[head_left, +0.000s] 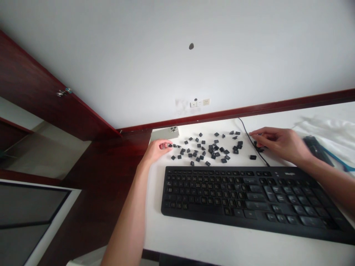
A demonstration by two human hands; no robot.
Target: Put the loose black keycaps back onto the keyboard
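Note:
A black keyboard lies across the white table, with many of its left-side keys bare of caps. Loose black keycaps are scattered behind it, some tipped on their sides. At the left end of the scatter, my left hand has its thumb and fingertips closed on a small keycap. My right hand rests at the right end, beside the keyboard's cable. Its fingers are pinched together, and a dark bit that looks like a keycap shows between them. More dark caps lie under those fingers, partly hidden.
A phone lies at the table's back left corner. To the right are a dark elongated object, a blue strip and crumpled white material. Sockets sit on the wall behind. A dark red door stands at left.

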